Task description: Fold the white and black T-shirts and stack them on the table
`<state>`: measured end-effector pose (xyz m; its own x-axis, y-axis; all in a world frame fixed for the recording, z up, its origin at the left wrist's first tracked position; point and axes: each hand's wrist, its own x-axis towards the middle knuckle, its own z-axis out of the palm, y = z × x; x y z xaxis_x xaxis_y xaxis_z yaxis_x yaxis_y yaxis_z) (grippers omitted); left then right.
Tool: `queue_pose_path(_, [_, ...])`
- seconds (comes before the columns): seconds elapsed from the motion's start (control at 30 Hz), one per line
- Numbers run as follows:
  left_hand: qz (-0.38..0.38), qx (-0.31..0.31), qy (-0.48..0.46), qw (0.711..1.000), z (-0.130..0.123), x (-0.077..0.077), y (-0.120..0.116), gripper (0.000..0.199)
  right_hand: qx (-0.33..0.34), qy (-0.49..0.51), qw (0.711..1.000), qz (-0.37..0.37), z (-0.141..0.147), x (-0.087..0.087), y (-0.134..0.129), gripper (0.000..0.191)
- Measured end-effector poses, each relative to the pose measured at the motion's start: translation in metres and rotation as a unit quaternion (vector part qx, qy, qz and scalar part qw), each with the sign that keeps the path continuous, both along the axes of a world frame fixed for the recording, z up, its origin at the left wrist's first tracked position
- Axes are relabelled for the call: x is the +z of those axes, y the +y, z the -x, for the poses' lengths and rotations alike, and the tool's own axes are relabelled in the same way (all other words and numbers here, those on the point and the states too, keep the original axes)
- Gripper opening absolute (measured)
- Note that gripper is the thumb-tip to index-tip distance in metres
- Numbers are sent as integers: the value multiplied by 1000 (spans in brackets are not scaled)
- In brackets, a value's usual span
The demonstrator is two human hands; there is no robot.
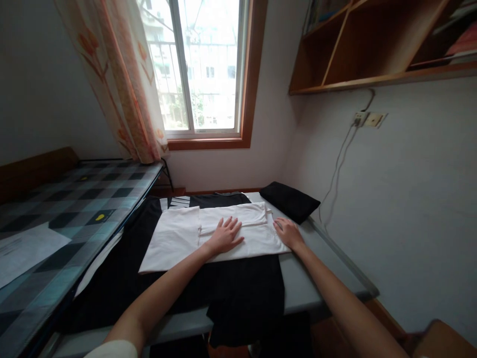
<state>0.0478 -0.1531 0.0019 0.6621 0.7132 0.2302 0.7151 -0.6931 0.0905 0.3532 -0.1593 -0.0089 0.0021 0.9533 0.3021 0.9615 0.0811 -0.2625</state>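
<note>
A folded white garment (171,241) lies lengthwise across a black garment (238,293) on the table. My left hand (225,234) rests flat on the middle of the white cloth, fingers spread and palm down. At the right end of the same cloth is my right hand (287,232), its fingers bent and closed on the edge. Several layers show where the white fabric is folded over itself. The exact kind of white garment cannot be made out.
A folded black cloth (290,200) lies at the table's back right corner. Left of the grey table (305,278) is a bed with a checked mattress (112,186) and a paper sheet (30,248). Wooden shelves (357,49) and cables (337,169) are on the right wall.
</note>
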Motion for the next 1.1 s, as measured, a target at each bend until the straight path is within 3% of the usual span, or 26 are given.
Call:
queue_pose_path(0.13, [7,-26,-16,999,-51,-2,13,60,2,7,1000,-21,-22,-3,-5,31])
queue_pose_path(0.27, [26,-43,-49,998,-85,4,35,47,11,7,999,-33,-25,-2,-19,33])
queue_pose_path(0.37, [87,-10,-97,991,-100,15,64,37,-27,-8,999,-33,-15,5,-36,37])
queue_pose_path(0.5, [190,67,-121,972,-114,27,110,46,-104,-4,994,43,1,20,-62,48])
queue_pose_path(0.67, [235,46,-122,963,-138,30,142,56,-136,48,981,133,4,26,-74,37])
queue_pose_path(0.8, [241,27,-131,961,-157,31,148,61,-98,170,973,123,0,14,-71,28])
queue_pose_path(0.97, [231,-8,-147,962,-158,40,153,43,-55,353,933,50,3,2,-70,26])
queue_pose_path(1.1, [200,-30,-187,961,-130,62,159,31,-13,429,903,-14,23,23,-75,27])
